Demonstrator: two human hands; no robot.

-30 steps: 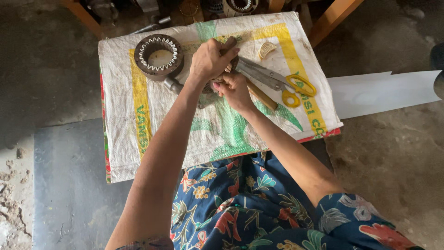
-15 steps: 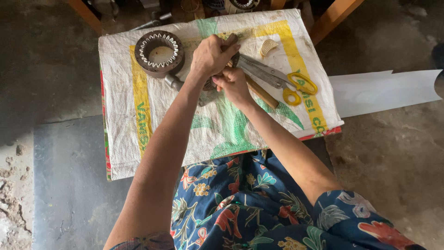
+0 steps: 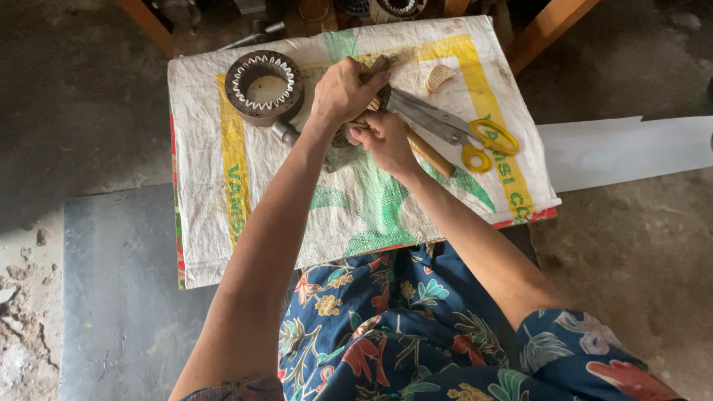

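My left hand [image 3: 343, 90] is closed over a small round metal part at the middle of the sack-covered table [image 3: 282, 215]; most of that part is hidden under the hand. My right hand [image 3: 385, 137] presses against it from below, fingers curled, gripping a tool with a wooden handle [image 3: 429, 154] that sticks out to the right. A round toothed metal ring on a short stem [image 3: 264, 87] lies to the left of my hands. Yellow-handled scissors [image 3: 460, 130] lie just to the right.
A small pale ribbed piece [image 3: 440, 77] rests near the table's far edge. Wooden legs [image 3: 546, 28] and dark metal parts [image 3: 256, 33] stand beyond the table. A white sheet [image 3: 624, 148] lies on the floor at right, a grey slab [image 3: 119, 297] at left.
Both hands have stayed on the small part, shifting only slightly. The ring and scissors have not moved.
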